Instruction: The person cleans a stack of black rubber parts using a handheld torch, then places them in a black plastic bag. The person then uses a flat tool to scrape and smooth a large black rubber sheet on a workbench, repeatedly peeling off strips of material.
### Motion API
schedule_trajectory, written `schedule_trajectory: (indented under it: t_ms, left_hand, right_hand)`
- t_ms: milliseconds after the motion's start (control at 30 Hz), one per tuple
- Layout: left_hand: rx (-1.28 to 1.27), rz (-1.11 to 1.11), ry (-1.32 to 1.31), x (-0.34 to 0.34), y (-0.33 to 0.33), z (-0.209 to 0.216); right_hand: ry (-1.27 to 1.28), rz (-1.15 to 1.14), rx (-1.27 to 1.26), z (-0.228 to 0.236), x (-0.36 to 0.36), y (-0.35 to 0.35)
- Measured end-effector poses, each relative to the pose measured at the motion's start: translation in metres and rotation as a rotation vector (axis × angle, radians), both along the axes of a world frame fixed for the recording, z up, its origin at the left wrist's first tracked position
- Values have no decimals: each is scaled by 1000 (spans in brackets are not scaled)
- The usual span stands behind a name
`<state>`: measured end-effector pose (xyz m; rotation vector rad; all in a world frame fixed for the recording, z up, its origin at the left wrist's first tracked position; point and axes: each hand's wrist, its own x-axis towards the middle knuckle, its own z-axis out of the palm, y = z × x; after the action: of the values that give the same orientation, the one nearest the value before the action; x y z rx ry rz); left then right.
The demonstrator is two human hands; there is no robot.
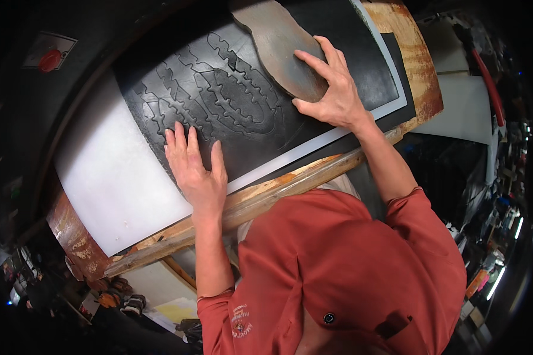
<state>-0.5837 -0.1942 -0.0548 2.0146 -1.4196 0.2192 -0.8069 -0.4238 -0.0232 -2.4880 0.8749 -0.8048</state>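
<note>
A black rubber sheet (361,80) lies on a white board, with several toothed, sole-like outlines cut or pressed into its left half. On the sheet's upper part rests a grey-brown, sole-shaped plate (284,44) with rust-like stains; its far end runs out of view at the top. My right hand (336,89) grips the plate's near rounded end, fingers over its top and right edge, thumb by the lower tip. My left hand (196,165) lies flat on the sheet's near left part, fingers spread over the toothed outlines, holding nothing.
The white board (109,171) sits on a worn wooden table with a rounded front rail (243,210) right before my body. A dark machine housing with a red button (50,60) stands at the upper left. Cluttered shelves (503,236) line the right side.
</note>
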Motion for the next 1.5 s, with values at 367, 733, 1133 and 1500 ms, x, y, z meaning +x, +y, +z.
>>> schedule_trajectory:
  t_ms: [367, 733, 1133, 1500]
  left_hand:
    - [-176, -248, 380, -82, 65, 10]
    - [-131, -54, -3, -99, 62, -15]
    - [-143, 56, -66, -110, 47, -11]
    - [-125, 116, -19, -113, 46, -10]
  right_hand:
    - [-52, 44, -80, -4, -1, -8]
    - [-594, -76, -259, 79, -38, -40]
    - [-230, -116, -312, -34, -155, 44]
    - [-233, -4, -329, -40, -158, 42]
